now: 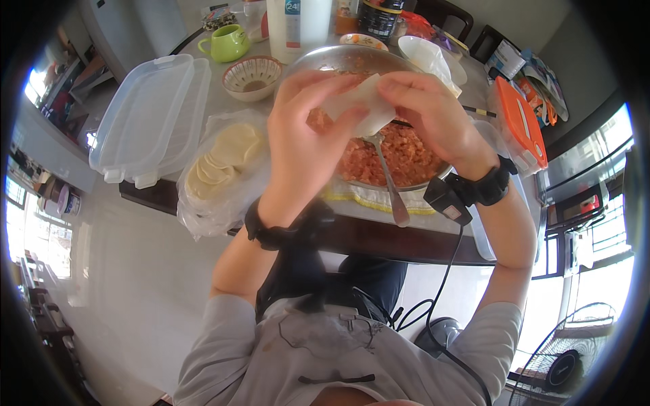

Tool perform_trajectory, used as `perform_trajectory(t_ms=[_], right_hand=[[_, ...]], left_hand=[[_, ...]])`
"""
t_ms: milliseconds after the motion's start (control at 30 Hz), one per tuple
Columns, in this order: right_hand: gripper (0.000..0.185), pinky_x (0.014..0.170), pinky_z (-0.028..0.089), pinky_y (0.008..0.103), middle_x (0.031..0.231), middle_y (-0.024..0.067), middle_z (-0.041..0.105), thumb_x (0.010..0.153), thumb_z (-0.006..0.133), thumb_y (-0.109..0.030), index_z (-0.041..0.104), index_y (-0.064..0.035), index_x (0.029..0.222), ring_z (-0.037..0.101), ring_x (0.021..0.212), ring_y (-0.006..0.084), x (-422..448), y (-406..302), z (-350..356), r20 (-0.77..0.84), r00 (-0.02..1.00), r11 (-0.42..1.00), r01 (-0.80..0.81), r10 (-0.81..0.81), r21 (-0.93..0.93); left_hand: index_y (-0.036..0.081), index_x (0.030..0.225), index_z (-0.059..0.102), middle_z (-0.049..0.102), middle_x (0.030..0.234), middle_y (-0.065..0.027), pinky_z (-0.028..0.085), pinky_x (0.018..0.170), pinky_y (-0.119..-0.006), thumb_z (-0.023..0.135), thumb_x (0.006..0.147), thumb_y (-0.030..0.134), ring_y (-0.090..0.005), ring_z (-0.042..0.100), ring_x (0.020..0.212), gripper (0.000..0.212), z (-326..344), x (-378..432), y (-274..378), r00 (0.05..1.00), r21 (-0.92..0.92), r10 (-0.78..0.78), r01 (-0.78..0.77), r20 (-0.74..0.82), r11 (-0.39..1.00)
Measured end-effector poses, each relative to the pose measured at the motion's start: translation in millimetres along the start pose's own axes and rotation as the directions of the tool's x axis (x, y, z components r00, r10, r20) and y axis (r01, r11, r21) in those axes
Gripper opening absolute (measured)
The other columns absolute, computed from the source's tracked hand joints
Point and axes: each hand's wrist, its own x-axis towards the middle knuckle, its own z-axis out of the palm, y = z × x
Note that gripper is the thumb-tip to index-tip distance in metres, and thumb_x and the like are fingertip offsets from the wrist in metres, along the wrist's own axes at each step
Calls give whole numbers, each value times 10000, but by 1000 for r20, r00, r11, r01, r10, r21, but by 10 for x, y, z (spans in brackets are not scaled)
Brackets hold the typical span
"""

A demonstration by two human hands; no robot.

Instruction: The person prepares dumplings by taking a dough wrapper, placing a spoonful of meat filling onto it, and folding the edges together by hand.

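Note:
Over a steel bowl of raw minced filling, my left hand and my right hand hold a pale round dough wrapper between them. The fingers and thumb of the left grip its left side, while the right fingertips pinch its upper right edge. Whether anything lies inside the wrapper cannot be seen. A metal spoon rests in the bowl, its handle leaning out over the near rim toward me. To the left of the bowl, a stack of round wrappers lies on a clear plastic bag.
Translucent container lids lie at the table's left. Behind them stand a green mug, a patterned bowl and a white jug. An orange-lidded container sits at the right. A cable hangs from my right wrist band.

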Motion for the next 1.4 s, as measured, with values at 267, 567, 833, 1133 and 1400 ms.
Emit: perform_trajectory(t_ms=[267, 567, 833, 1133, 1400], right_hand=[[255, 763, 404, 241, 901, 34, 568, 857, 457, -179, 543, 20, 990, 524, 835, 100, -21, -9, -48, -66, 997, 996, -38, 33, -78], [268, 783, 408, 252, 930, 48, 571, 851, 467, -184, 538, 23, 1005, 536, 857, 117, -53, -40, -63, -53, 998, 995, -24, 30, 98], [283, 791, 412, 264, 952, 58, 568, 850, 467, -198, 523, 17, 1025, 538, 873, 133, -78, -61, -34, -79, 995, 985, -39, 53, 169], [276, 783, 416, 249, 943, 46, 562, 856, 462, -198, 522, 15, 1022, 534, 869, 115, -76, -15, -96, -33, 997, 998, -64, 65, 16], [277, 800, 417, 238, 949, 28, 552, 845, 485, -177, 514, 27, 1029, 524, 885, 95, -39, -43, -113, -77, 993, 976, -98, 85, -195]], left_hand=[[98, 961, 603, 486, 1023, -123, 406, 780, -344, 643, 635, 26, -272, 495, 914, 336, -51, -32, 72, 995, 139, 81, -89, 60, 986], [125, 1017, 568, 386, 1168, -155, 333, 869, -451, 670, 626, 114, -397, 355, 1087, 404, -52, -148, 201, 956, 357, 169, -249, 241, 900], [153, 1143, 516, 307, 1285, -174, 315, 907, -464, 656, 644, 96, -419, 302, 1146, 521, -46, -191, 278, 938, 387, 92, -226, 334, 894], [206, 1217, 428, 277, 1286, -196, 270, 897, -549, 674, 648, 177, -443, 282, 1148, 621, -44, -192, 239, 954, 447, 18, -157, 300, 881], [194, 1195, 461, 303, 1270, -195, 256, 913, -545, 661, 670, 162, -454, 294, 1132, 562, -103, -77, -1, 963, 207, 136, -186, 231, 961]])
